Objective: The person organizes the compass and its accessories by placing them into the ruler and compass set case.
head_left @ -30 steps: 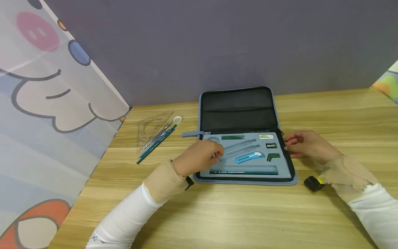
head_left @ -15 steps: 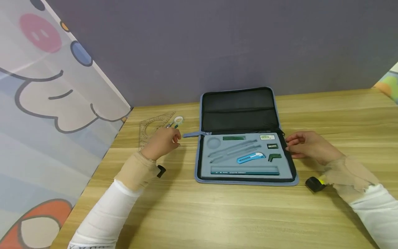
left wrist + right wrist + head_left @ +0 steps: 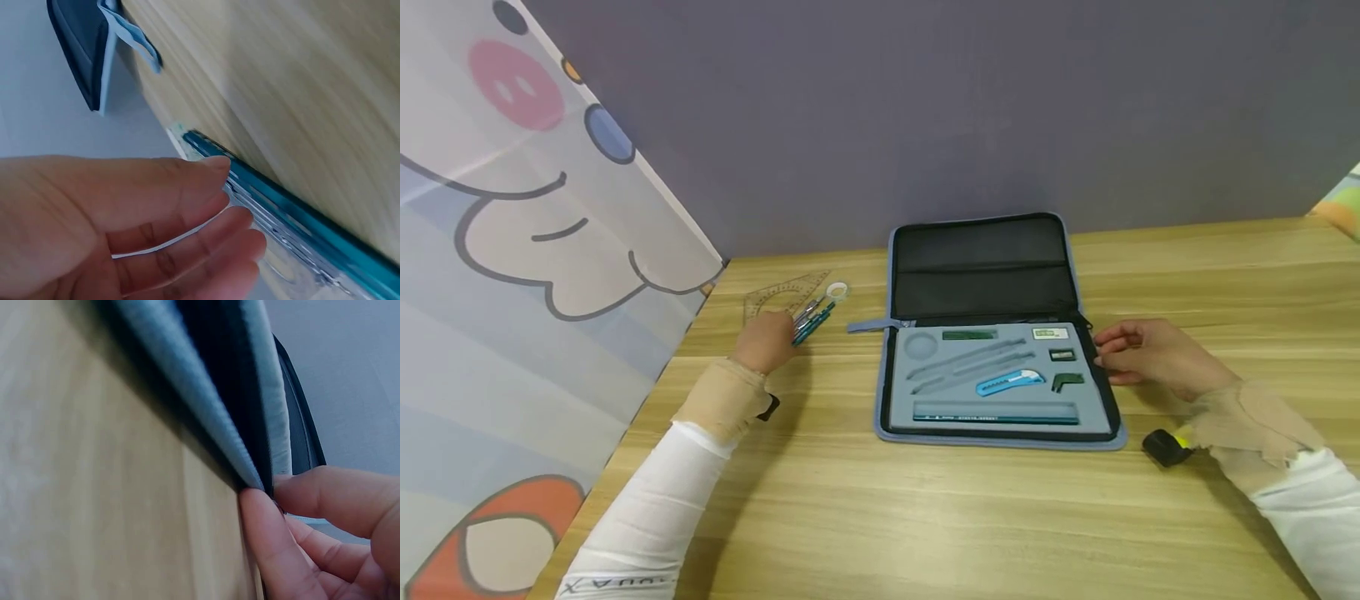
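grey panel [image 3: 940, 108] stands across the back at twelve o'clock, with a cartoon-printed sheet [image 3: 512, 250] down the nine o'clock side. below them spreads a wood-grain tabletop [image 3: 985, 517].

on it lies an open case [image 3: 985, 242], its black lid tipped back toward the panel and a blue tab [image 3: 872, 326] sticking out at nine o'clock. grey foam [image 3: 1093, 412] fills the lower half. in the foam, a blue cutter [image 3: 1011, 382] sits near the centre, a green strip [image 3: 968, 335] at eleven o'clock, an eraser [image 3: 1050, 333] between one and two, a sharpener [image 3: 1062, 355] near two, a small bent green piece [image 3: 1067, 382] at three, and a dark teal stick [image 3: 996, 419] along a long slot at six. a round hollow [image 3: 921, 346] shows at ten, with slanted slots between it and the cutter.

well off the case, at nine o'clock, the left hand [image 3: 765, 340] is down over the near ends of teal pencils [image 3: 816, 324] and silver tools [image 3: 808, 310], which point out toward two o'clock. its fingers are loosely bent, thumb close above them; i cannot tell whether the tips touch the pencils. a clear set square [image 3: 775, 290] lies just past that hand at twelve o'clock, a white ring [image 3: 837, 290] at two, by the pencils' far ends.

at three o'clock, the right hand [image 3: 1150, 354] pinches the case's edge between thumb and finger. both arms wear white sleeves [image 3: 647, 508] and tan wrist wraps [image 3: 722, 396].
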Demonstrator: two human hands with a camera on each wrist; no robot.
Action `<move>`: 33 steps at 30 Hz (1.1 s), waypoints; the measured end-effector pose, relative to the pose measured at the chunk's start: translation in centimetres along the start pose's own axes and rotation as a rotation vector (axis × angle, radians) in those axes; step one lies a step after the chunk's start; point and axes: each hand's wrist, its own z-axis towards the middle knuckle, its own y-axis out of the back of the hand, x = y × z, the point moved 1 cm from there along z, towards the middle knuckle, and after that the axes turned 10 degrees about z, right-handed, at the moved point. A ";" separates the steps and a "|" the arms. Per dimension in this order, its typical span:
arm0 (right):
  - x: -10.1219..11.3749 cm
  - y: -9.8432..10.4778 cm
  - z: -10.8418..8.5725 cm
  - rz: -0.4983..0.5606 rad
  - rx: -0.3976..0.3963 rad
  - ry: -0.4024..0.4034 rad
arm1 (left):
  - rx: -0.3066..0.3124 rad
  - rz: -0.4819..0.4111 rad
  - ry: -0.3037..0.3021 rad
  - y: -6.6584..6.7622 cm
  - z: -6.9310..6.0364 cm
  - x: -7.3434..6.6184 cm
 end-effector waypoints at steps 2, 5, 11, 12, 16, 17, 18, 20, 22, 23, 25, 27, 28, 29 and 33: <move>-0.1 -0.1 0.1 0.003 0.003 0.003 | 0.030 0.005 0.013 -0.1 0.0 0.2; -0.1 -0.3 0.1 0.004 -0.001 0.002 | 0.069 0.018 0.020 -0.4 0.1 0.5; 0.0 -0.4 0.0 -0.008 -0.006 0.000 | 0.113 -0.001 0.036 -1.0 0.2 0.9; 0.1 -0.4 0.0 -0.010 -0.007 0.000 | 0.118 -0.009 0.043 -1.0 0.2 1.0; 0.1 -0.3 0.0 -0.018 -0.003 0.007 | 0.098 -0.006 0.029 -1.3 0.2 1.1; 0.1 -0.3 0.0 -0.018 -0.002 0.009 | 0.091 -0.007 0.023 -1.3 0.2 1.1; 0.1 -0.2 0.0 -0.018 -0.002 0.011 | 0.082 0.002 0.012 -1.3 0.2 1.1; 0.1 -0.1 0.0 -0.014 -0.003 0.011 | 0.073 0.007 -0.013 -1.4 0.2 1.1; 0.1 -0.1 0.0 -0.010 -0.006 0.007 | 0.071 0.008 -0.030 -1.5 0.2 1.1; 0.1 -0.1 0.0 -0.008 -0.007 0.005 | 0.073 0.006 -0.034 -1.5 0.2 1.1; 0.0 -0.1 -0.1 -0.004 -0.011 -0.002 | 0.077 -0.002 -0.038 -1.6 0.3 1.2; 0.0 0.0 -0.1 -0.005 -0.014 -0.007 | 0.075 -0.010 -0.031 -1.6 0.3 1.2; 0.0 0.0 -0.1 -0.006 -0.011 -0.006 | 0.071 -0.013 -0.029 -1.7 0.3 1.2; 0.0 0.0 -0.1 -0.005 -0.012 -0.006 | 0.068 -0.019 -0.027 -1.7 0.4 1.2; 0.0 0.0 0.0 -0.011 -0.013 0.001 | 0.059 -0.054 -0.017 -1.6 0.3 1.0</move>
